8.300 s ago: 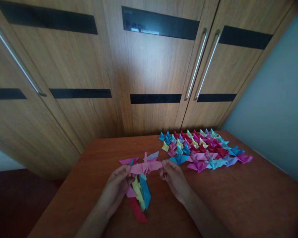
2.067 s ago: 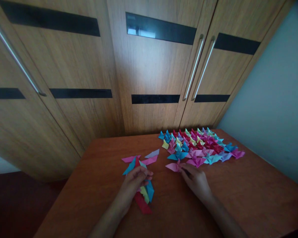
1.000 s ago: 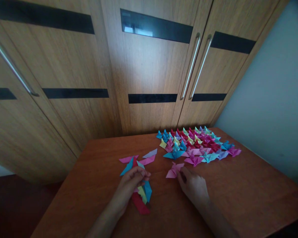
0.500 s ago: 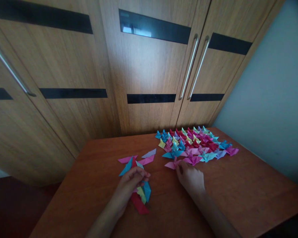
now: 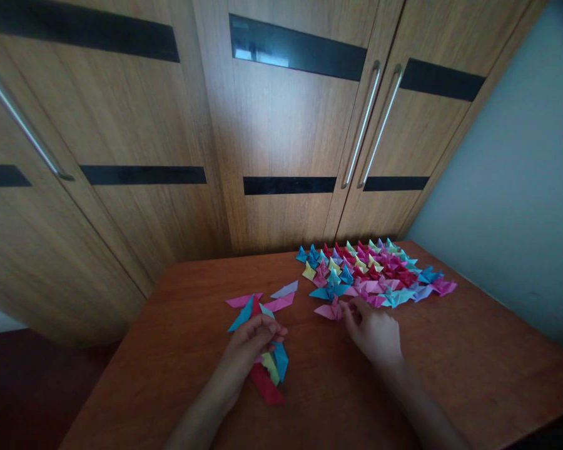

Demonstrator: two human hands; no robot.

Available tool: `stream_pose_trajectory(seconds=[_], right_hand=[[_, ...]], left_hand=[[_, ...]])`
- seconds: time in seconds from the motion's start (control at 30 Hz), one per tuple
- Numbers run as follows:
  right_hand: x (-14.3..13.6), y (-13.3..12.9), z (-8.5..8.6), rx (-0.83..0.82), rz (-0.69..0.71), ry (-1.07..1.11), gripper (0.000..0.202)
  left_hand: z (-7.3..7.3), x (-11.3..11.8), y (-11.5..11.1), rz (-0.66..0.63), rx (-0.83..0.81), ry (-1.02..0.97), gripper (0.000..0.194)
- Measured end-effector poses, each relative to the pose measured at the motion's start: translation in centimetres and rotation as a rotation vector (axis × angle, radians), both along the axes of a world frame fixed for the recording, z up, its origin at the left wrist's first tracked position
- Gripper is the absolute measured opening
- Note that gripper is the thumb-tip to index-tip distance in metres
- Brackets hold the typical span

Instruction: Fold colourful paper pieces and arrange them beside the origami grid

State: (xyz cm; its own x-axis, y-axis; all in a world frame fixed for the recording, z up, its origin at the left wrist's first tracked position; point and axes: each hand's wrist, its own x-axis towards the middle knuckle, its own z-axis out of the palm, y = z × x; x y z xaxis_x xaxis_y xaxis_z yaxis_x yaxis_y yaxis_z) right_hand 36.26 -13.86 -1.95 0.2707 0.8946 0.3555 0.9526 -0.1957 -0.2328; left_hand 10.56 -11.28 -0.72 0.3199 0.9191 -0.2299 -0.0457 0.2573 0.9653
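My left hand (image 5: pixel 253 337) hovers over or rests on loose folded paper strips, its fingers curled in and no paper visible between the fingertips. Around it lie a blue strip (image 5: pixel 241 317), a red strip (image 5: pixel 266 386), a yellow-green one (image 5: pixel 271 367) and another blue one (image 5: pixel 280 361). A pink origami crane (image 5: pixel 331 310) sits on the table in front of the finished rows. My right hand (image 5: pixel 373 328) is at its right side, with thumb and fingertips pinched on that edge. The exact contact is partly hidden by the fingers.
Rows of several coloured paper cranes (image 5: pixel 356 265) fill the table's back right. Pink strips (image 5: pixel 280 302) and a lilac strip (image 5: pixel 285 289) lie left of them. Behind the wooden table (image 5: pixel 192 294) stands a wardrobe (image 5: pixel 281 125); a pale wall (image 5: pixel 507 219) is at the right.
My right hand has shifted slightly right, uncovering more of the pink crane. My left hand stays over the strips. The whole view has moved a little.
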Motion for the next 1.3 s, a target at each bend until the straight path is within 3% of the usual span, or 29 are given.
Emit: stream_pose_trajectory(seconds=[0.13,0.3,0.43,0.87,1.3], right_hand=[[1.7,2.5,2.3,-0.010,0.055,0.030,0.039],[1.9,6.1,4.9,-0.258,0.104,-0.126,0.041],[1.0,7.5,6.1,-0.399,0.152,-0.251,0.043],[0.9,8.2,5.8,-0.438,0.233,-0.322,0.033],[1.0,8.2,5.7,-0.444,0.202,-0.314,0.029]], left_hand=[[0.1,0.1,0.0,0.000,-0.005,0.000,0.020],[0.0,0.1,0.0,0.003,-0.029,-0.016,0.019],[-0.1,0.1,0.2,-0.007,-0.012,0.010,0.022],[0.6,-0.1,0.0,-0.009,-0.003,0.074,0.025],[1.0,-0.2,-0.2,0.004,-0.020,0.010,0.022]])
